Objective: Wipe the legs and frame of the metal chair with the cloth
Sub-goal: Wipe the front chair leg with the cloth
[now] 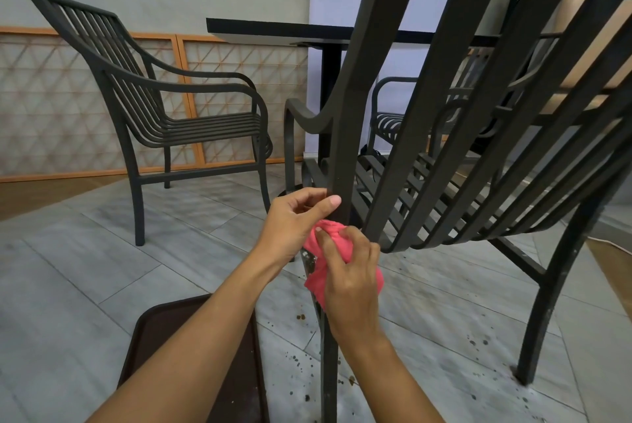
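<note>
The right hand (349,272) grips the cloth (328,263) around the chair (444,135) leg above the floor, the left hand (297,221) holds the frame, and a loose grip may let the cloth slip off.

Cloth (342,263) on near chair (345,135) rear leg, btwn hands; tray (191,347) left, table (273,28) behind.
</note>
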### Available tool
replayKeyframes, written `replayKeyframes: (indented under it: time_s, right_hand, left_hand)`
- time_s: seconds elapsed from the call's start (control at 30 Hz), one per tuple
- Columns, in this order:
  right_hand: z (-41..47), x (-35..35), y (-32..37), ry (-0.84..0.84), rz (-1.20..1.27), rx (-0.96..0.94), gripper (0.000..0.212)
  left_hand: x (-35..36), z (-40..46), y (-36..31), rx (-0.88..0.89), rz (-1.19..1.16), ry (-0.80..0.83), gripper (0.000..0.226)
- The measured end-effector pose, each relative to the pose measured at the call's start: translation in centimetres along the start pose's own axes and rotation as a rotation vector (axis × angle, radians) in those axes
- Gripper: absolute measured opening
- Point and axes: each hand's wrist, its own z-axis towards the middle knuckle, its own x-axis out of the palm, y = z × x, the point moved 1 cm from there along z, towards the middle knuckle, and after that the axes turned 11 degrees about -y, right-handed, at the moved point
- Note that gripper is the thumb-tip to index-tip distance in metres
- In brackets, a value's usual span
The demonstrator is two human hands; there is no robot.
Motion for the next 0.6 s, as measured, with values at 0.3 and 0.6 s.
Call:
replayKeyframes:
  time_s: [0.3,0.6]
  right_hand:
    - [-1.2,0.2,-0.6,0.027,-0.03,-0.016,0.068]
    - [-2.6,-0.2,-1.5,0.058,0.037,-0.009,0.061]
  left_hand:
    - [0.1,0.0,0.5,-0.015,-0.041,-0.018,0.01]
    - [0.2,-0.2,0.5,-0.015,-0.066,-0.002,0.013]
